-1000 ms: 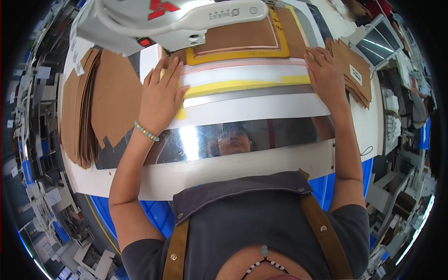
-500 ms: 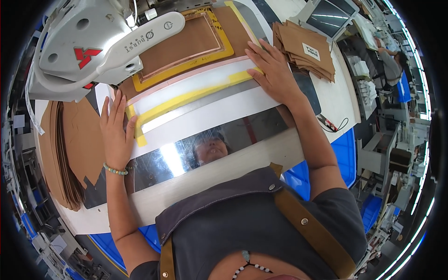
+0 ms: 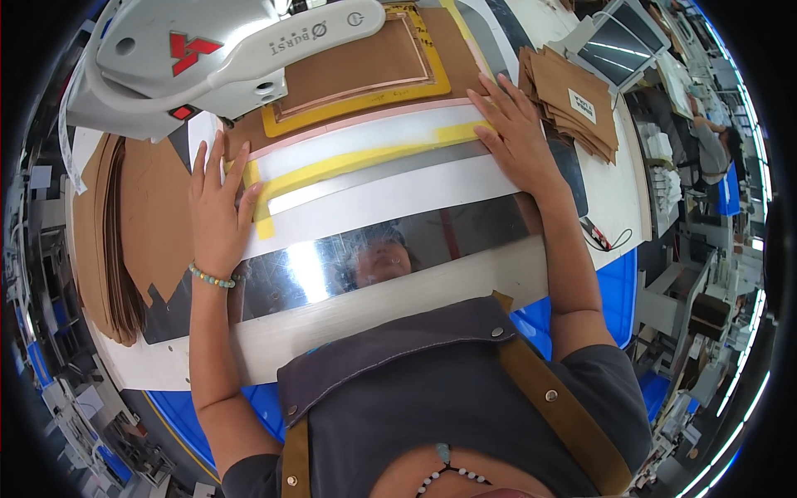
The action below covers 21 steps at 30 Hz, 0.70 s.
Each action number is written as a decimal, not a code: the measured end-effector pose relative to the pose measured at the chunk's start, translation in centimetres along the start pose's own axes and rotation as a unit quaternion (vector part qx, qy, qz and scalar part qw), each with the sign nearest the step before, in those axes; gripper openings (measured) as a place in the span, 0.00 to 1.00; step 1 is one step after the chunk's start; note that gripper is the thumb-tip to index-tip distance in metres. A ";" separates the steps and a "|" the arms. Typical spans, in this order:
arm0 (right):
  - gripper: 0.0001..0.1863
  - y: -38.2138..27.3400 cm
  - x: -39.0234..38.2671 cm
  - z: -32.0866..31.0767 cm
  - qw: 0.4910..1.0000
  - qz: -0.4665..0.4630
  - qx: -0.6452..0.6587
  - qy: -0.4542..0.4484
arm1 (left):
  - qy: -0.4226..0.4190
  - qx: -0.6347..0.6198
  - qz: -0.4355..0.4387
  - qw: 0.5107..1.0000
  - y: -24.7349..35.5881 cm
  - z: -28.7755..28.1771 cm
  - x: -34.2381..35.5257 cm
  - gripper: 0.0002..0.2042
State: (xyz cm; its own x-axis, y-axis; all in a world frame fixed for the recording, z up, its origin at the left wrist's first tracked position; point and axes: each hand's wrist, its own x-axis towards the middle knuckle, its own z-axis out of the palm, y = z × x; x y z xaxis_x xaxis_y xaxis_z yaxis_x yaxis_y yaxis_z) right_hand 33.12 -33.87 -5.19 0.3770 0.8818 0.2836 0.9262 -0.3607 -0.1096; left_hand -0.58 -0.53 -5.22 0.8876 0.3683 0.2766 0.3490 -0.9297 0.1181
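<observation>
My left hand [image 3: 219, 212] lies open, fingers spread, at the left edge of a white sheet [image 3: 357, 149] banded with yellow tape [image 3: 365, 163]. At the sheet's right end my right hand [image 3: 519, 139] is open too, its fingertips reaching onto a brown panel [image 3: 466, 50]. Behind the white strip, a yellow frame [image 3: 438, 76] borders a brown piece [image 3: 353, 70] within the panel. Part of the frame's left side is hidden under the grey-white sewing machine [image 3: 158, 75]. Neither hand grips anything.
A shiny metal plate [image 3: 374, 253] lies along the table's front. Brown pieces are stacked at left [image 3: 104, 241] and right [image 3: 569, 100]. Beyond the right stack stands a screen [image 3: 618, 50]. Red-handled snips [image 3: 594, 233] lie near the table's right edge, above a blue bin [image 3: 616, 295].
The whole view has shifted, so the table and machine appear farther right and the front plate slightly higher. Both hands stay open at the two ends of the taped sheet.
</observation>
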 end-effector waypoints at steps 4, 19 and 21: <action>0.29 -0.7 0.4 0.4 0.999 0.009 0.049 0.015 | 0.029 0.028 0.001 0.999 0.1 -0.5 -0.5 0.26; 0.29 -0.7 0.2 -0.1 0.999 0.022 -0.003 -0.036 | 0.016 -0.012 -0.010 1.000 -0.3 0.3 -0.5 0.25; 0.29 -0.5 -0.1 -0.4 0.999 0.026 -0.008 -0.038 | 0.019 -0.031 0.003 0.999 -0.2 0.4 -0.3 0.25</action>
State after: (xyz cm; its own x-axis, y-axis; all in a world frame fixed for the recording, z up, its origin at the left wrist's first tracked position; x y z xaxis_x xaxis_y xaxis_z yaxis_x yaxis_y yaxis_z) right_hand 32.62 -33.94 -4.77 0.4246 0.8819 0.2048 0.9053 -0.4108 -0.1078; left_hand -0.78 -0.44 -5.68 0.8773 0.3642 0.3125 0.3239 -0.9299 0.1744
